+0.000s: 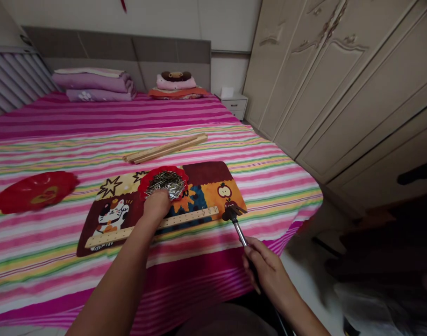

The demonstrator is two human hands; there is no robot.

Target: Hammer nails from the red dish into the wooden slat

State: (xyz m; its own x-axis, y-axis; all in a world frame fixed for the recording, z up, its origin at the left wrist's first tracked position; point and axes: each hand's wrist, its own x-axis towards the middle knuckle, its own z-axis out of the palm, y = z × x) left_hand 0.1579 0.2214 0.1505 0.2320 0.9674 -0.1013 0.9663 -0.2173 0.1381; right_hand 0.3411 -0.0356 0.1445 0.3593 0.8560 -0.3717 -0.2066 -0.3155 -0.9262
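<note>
My left hand (158, 203) reaches over the near rim of a red scalloped bowl (185, 176). Its fingertips are among the metal nails (172, 181) heaped inside, and the back of the hand hides what they grip, if anything. My right hand (264, 263) is closed around the handle of a hammer (239, 229). The hammer's dark head lies over the right end of a patterned mat (206, 170). Across the mat runs a wooden strip (185, 218) with a row of holes, passing under my left forearm. Several nails stand upright at the strip's right end.
More wooden strips (167, 148) lie beyond the mat on the striped bedspread (262, 163). A red plate (34, 191) is on the left. Folded bedding (94, 84) sits by the headboard. Wardrobes (304, 70) line the right side, past the bed's edge.
</note>
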